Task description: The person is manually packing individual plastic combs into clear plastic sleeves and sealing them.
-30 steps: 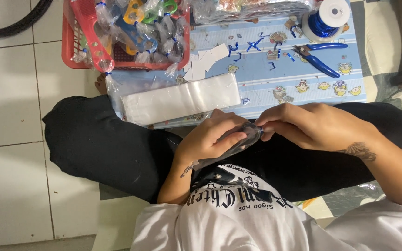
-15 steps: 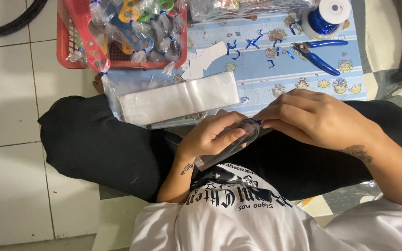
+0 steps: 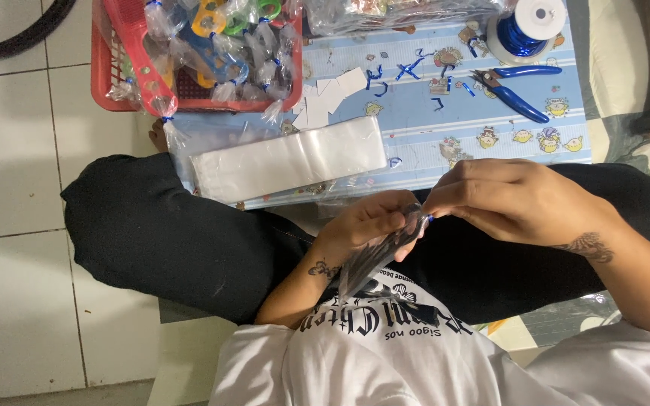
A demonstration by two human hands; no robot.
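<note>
Tiled floor, low patterned table [image 3: 445,143] | small clear bag [image 3: 374,256] pinched between left hand [image 3: 366,229] and right hand [image 3: 517,199], both closed on it

one red basket [image 3: 118,75], one blue pliers [image 3: 517,94], one spool [image 3: 524,26]

A glossy clear plastic bag [image 3: 381,252], pinched between bare hands, over matt black cloth trousers [image 3: 174,233]. A stack of smooth translucent plastic bags [image 3: 287,159] lies on a printed mat [image 3: 460,150]; the red basket [image 3: 118,83] is glossy plastic, the pliers' [image 3: 517,86] grips blue and shiny.
</note>
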